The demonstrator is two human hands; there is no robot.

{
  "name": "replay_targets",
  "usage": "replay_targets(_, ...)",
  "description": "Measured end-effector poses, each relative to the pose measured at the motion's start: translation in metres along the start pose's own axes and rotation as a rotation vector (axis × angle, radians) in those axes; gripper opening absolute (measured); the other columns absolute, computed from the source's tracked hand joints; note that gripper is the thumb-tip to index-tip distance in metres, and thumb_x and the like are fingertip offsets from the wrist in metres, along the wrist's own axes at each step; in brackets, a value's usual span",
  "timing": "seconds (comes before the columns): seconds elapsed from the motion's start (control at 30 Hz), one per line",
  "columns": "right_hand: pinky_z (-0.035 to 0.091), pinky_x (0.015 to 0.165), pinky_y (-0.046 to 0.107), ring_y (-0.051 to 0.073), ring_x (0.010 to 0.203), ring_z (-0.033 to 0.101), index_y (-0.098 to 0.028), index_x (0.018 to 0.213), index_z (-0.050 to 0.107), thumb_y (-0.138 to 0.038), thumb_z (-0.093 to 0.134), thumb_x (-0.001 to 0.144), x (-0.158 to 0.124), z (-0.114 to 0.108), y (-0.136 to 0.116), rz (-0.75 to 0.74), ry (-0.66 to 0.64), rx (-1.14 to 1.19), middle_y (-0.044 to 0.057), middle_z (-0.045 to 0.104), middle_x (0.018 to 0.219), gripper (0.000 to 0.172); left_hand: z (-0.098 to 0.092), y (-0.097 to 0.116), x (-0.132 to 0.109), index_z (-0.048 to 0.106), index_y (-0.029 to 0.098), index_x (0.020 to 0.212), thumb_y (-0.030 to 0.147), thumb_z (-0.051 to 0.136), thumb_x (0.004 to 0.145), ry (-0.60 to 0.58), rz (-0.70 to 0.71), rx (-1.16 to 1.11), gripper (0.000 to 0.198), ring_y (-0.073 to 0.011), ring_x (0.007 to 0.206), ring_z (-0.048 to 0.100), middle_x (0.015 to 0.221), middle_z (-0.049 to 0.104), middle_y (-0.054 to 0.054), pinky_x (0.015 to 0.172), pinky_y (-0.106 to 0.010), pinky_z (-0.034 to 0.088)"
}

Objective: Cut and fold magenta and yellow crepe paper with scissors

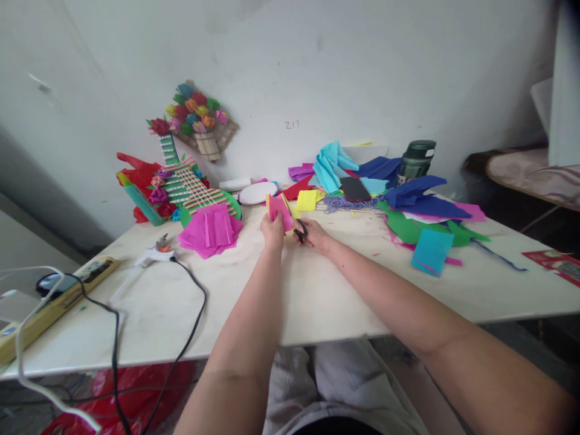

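Over the middle of the white table, my left hand (273, 231) is closed on a small stack of pink paper (280, 211) with yellow edges showing behind it. My right hand (316, 235) grips black-handled scissors (299, 231), held right beside the stack's right edge. The blades are mostly hidden, so whether they touch the paper is unclear. Just beyond the hands lies a folded yellow paper piece (307, 200). Left of my left hand, a fanned pile of magenta paper (212, 231) rests against a stick-and-flower craft piece (193, 184).
A hot glue gun (155, 256) with a black cord lies at left, near a yellow power strip (58, 302). Blue and green paper (421, 208), a dark phone (355, 189) and a green bottle (415, 162) are at right. A white oval (258, 193) lies at the back.
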State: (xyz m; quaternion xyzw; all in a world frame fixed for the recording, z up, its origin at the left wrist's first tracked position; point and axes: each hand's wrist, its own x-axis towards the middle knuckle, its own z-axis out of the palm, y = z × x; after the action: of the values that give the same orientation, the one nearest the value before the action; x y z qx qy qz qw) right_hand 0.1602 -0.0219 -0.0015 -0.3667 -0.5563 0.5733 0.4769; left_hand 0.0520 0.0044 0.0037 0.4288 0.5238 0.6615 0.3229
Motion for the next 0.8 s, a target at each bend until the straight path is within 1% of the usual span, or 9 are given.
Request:
replay_targets(0.2,0.024,0.028,0.015,0.005,0.032,0.044,-0.017,0.067,0.048,-0.047,0.057,0.071,0.000,0.001,0.000,-0.005,0.009,0.006,-0.005,0.049,0.044,0.032,0.000,-0.002,0.001,0.046,0.017,0.065,0.030,0.052,0.070,0.007,0.003,-0.004,0.016,-0.0063,0.035,0.035,0.046,0.039,0.006,0.031,-0.017,0.026)
replay_targets(0.47,0.020,0.027,0.014,0.006,0.033,0.046,-0.017,0.069,0.048,-0.050,0.056,0.071,0.000,0.000,0.001,-0.008,0.001,-0.019,-0.004,0.052,0.046,0.033,0.000,0.001,0.000,0.045,0.017,0.063,0.030,0.052,0.071,-0.005,0.003,-0.010,0.016,-0.0066,0.034,0.033,0.045,0.037,0.006,0.031,-0.018,0.025)
replay_targets(0.57,0.021,0.026,0.015,0.006,0.033,0.047,-0.017,0.068,0.049,-0.049,0.056,0.072,-0.001,-0.001,-0.002,-0.017,-0.019,-0.040,-0.003,0.054,0.046,0.033,-0.001,0.001,-0.001,0.044,0.017,0.063,0.029,0.051,0.071,-0.010,-0.002,-0.004,0.016,-0.0068,0.035,0.034,0.045,0.038,0.006,0.031,-0.018,0.026)
replay_targets(0.67,0.021,0.026,0.015,0.007,0.033,0.047,-0.016,0.067,0.048,-0.048,0.058,0.071,-0.002,-0.004,-0.006,-0.011,-0.023,-0.060,-0.001,0.055,0.045,0.034,-0.001,0.001,0.000,0.045,0.017,0.064,0.030,0.052,0.071,-0.014,-0.008,0.003,0.016,-0.0068,0.035,0.035,0.046,0.038,0.006,0.031,-0.018,0.026)
replay_targets(0.8,0.020,0.025,0.015,0.008,0.032,0.048,-0.016,0.070,0.049,-0.050,0.056,0.072,-0.002,-0.011,-0.008,0.011,-0.047,-0.075,0.000,0.057,0.045,0.034,-0.001,0.001,0.000,0.047,0.016,0.065,0.030,0.052,0.071,-0.019,-0.015,0.014,0.016,-0.0070,0.035,0.035,0.046,0.039,0.005,0.031,-0.018,0.025)
